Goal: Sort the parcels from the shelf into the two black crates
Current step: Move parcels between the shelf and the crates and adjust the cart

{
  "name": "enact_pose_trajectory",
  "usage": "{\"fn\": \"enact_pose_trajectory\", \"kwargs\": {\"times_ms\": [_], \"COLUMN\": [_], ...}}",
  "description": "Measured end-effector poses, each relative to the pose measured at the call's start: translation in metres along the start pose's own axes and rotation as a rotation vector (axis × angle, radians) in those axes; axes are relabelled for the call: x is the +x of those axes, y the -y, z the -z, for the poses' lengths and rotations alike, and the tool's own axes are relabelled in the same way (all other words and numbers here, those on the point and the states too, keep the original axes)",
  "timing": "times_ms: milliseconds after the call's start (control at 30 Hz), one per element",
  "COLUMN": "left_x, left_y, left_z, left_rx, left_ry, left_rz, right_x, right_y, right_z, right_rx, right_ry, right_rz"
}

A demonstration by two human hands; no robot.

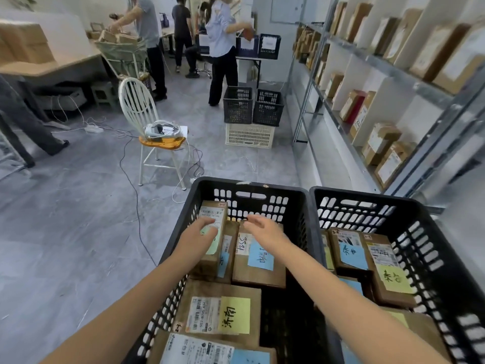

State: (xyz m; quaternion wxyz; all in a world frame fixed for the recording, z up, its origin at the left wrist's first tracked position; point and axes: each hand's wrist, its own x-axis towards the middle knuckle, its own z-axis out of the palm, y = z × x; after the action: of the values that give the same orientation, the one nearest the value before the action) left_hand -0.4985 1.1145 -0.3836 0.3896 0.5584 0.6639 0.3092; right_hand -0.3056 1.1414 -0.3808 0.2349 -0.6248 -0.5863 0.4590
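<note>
Two hands were in the left black crate, the left hand with fingers flat on an upright parcel, the right hand released beside it, seemingly settling it; the next move would need another from the shelf.

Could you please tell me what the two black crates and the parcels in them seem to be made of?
The left crate and right crate look like matte black moulded plastic, judging by their regular slotted walls and rounded rims. The parcels appear to be plain brown cardboard, dull-surfaced, with paper labels stuck on.
</note>
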Motion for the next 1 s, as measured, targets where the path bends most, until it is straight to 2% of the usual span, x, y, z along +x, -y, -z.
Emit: {"fn": "enact_pose_trajectory", "kwargs": {"times_ms": [233, 467, 767, 1000], "left_x": [-0.026, -0.050, -0.112, -0.184], "left_y": [-0.012, -0.030, -0.108, -0.158], "left_z": [-0.023, -0.057, -0.097, -0.146], "left_rx": [0.100, 0.166, 0.192, 0.185], "left_ry": [0.117, 0.224, 0.339, 0.421], "left_rz": [-0.146, -0.261, -0.551, -0.664], "right_x": [-0.063, -0.127, -0.228, -0.343], "right_y": [-0.011, -0.033, -0.048, -0.069], "right_z": [0.041, 0.081, 0.126, 0.175], "right_rx": [-0.323, -0.346, -0.454, -0.521], "right_ry": [-0.097, -0.234, -0.411, -0.524], "right_rz": [0.098, 0.010, -0.030, -0.095]}}
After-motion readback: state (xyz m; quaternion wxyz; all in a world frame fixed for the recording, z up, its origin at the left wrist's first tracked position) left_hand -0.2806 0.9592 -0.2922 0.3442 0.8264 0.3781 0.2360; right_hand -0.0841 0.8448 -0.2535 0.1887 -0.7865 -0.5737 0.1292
